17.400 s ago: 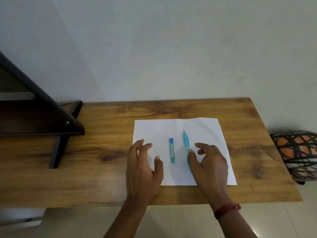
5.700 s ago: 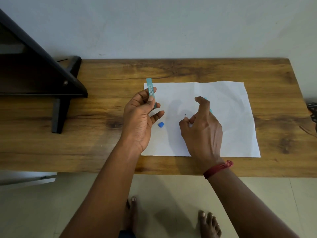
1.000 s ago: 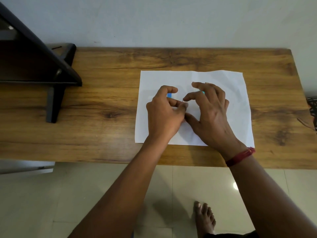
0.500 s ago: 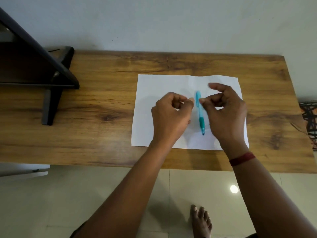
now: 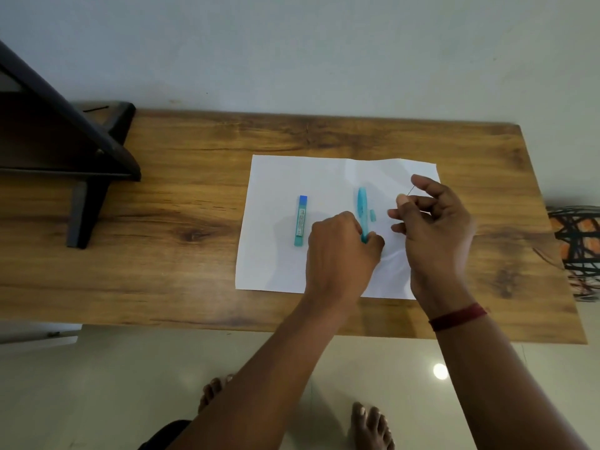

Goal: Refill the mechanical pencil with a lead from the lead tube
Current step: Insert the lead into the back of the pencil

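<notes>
Since the previous frame, the left hand (image 5: 341,251) has been moved onto the mechanical pencil (image 5: 362,209), which is gripped at its near end over the paper (image 5: 276,271). The lead tube (image 5: 300,220) lies to its left on the paper, and its label is illegible. A thin lead (image 5: 411,190) is pinched by the right hand (image 5: 435,228).

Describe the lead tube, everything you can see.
The lead tube is a slim teal case, plastic-looking, with a blue cap on its far end and a white printed label, unreadable. It lies flat on the white paper, pointing away from the person, left of the mechanical pencil. No hand touches it.
</notes>
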